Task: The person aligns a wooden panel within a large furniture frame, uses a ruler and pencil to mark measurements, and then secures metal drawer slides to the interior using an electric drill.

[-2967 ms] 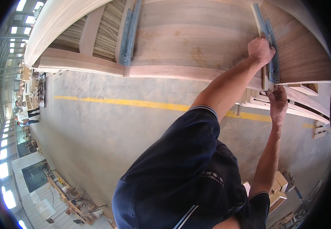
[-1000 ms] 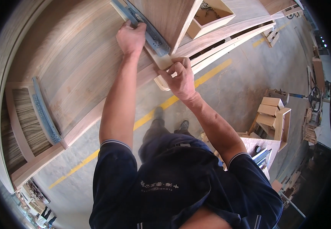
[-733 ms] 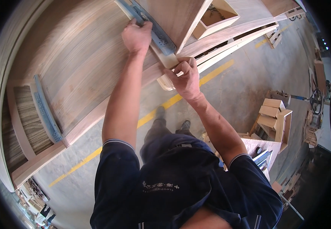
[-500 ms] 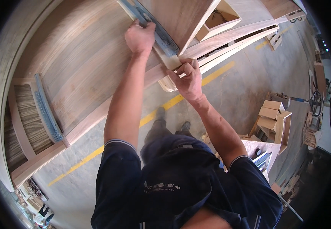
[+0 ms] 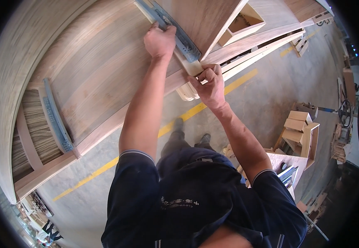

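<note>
A blue-grey metal drawer slide (image 5: 178, 33) lies along a pale wooden strip (image 5: 194, 68) beside an upright brown panel (image 5: 198, 20). My left hand (image 5: 159, 40) is closed on the slide and strip partway along, its fingertips and thumb at their edge. At the strip's near end, my right hand (image 5: 211, 87) has its fingers curled and pinched at the corner; the exact contact is partly hidden by the fingers. Beneath both hands spreads a broad wooden cabinet panel (image 5: 100, 87). A second drawer slide (image 5: 56, 118) is fixed by an opening at the left.
A small open wooden box (image 5: 245, 25) sits beyond the upright panel. On the right, wooden boxes (image 5: 297, 128) are stacked by a pale surface holding more metal slides (image 5: 288, 175). A yellow line (image 5: 194, 109) crosses the concrete floor; a wooden rail (image 5: 47, 175) edges the cabinet.
The whole view has shifted slightly, so the cabinet and arms appear a little farther right. Both hands keep their places on the strip and slide.
</note>
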`<state>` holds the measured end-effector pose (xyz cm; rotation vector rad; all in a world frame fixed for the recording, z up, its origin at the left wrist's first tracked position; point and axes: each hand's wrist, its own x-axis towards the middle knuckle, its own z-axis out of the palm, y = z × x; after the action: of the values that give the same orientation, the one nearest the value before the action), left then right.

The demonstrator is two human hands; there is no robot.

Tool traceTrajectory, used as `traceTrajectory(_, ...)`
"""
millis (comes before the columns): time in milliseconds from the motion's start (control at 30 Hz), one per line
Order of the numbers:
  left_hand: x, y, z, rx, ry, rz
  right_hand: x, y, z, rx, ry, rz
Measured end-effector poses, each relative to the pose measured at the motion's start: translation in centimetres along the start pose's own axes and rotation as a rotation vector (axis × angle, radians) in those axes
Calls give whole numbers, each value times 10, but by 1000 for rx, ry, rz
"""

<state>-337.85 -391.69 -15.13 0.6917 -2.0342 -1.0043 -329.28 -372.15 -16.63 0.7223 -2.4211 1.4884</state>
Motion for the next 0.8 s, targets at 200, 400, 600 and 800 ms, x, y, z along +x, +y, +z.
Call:
traceTrajectory(200, 5, -18, -2, 47, 11, 65, -7, -10, -3, 44, -42, -32)
traceTrajectory(400, 10, 18, -22, 314, -297, -47, -65, 1, -51, -34, -46, 167)
traceTrajectory(600, -85, 18, -62, -237, -297, 83, -188, 28, -149, -101, -188, 496)
traceTrajectory(800, -308, 45, -69, -209, -1157, 23, -347, 40, -247, -246, 260, 709)
